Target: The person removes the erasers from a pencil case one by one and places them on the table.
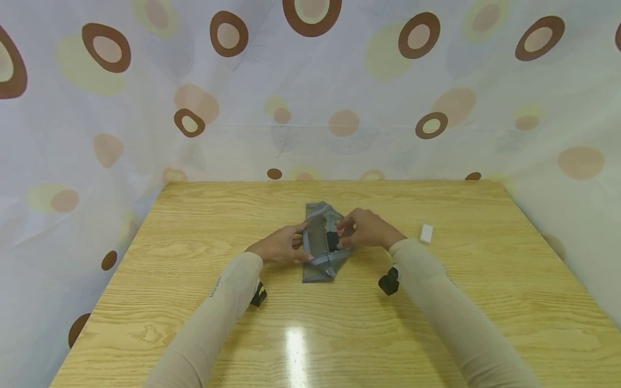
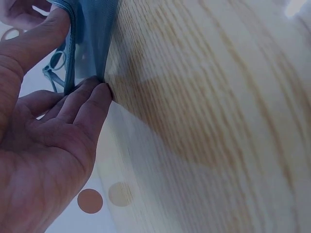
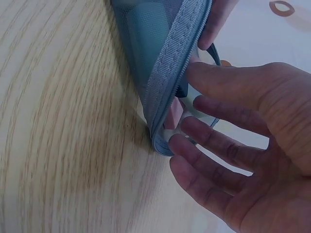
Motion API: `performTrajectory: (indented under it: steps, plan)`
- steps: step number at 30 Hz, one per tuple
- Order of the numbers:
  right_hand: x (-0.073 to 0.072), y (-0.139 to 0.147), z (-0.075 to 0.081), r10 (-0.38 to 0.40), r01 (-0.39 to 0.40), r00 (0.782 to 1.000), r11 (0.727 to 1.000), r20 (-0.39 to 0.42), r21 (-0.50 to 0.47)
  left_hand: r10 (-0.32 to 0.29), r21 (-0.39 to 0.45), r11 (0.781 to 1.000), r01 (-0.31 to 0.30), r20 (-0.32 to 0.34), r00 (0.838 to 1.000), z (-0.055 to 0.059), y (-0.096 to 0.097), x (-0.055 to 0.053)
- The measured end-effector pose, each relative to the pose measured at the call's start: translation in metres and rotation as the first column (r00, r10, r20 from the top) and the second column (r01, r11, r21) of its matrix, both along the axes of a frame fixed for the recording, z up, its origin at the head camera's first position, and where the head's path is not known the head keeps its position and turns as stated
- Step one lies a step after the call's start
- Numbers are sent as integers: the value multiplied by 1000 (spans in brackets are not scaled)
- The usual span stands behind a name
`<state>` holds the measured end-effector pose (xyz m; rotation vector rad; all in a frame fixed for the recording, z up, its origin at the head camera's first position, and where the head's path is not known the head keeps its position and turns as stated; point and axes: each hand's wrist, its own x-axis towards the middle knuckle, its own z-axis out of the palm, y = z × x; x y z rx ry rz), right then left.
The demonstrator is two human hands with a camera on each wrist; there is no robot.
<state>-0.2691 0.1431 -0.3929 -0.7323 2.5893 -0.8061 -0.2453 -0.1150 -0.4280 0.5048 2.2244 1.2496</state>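
Note:
A grey-blue mesh zipper pouch [image 1: 317,237] lies on the table with its mouth unzipped and spread. My left hand [image 1: 281,245] grips its left side, the thumb over the zipper edge and the other fingers at the bottom edge in the left wrist view. At the mouth is my right hand [image 1: 368,229], its fingers loosely bent and apart, with the thumb reaching past the zipper [image 3: 182,73]. Inside the pouch show a pink block [image 3: 173,114], a dark piece [image 1: 332,241] and, through the mesh, a teal block [image 3: 148,34]. The thumb's tip overlaps the contents.
A small white block [image 1: 426,233] lies on the wooden table [image 1: 359,328] to the right of the pouch. Patterned cloth [image 1: 310,145] hangs behind the table and along both sides. Black wrist cameras [image 1: 390,281] sit below both wrists.

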Motion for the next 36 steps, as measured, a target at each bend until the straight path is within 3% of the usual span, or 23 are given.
performTrajectory:
  steps: [36]
  plan:
    - [-2,-7,-6,5,-3,1000,998,-24,66,8,15,1000,-8,16,1000,1,1,1]
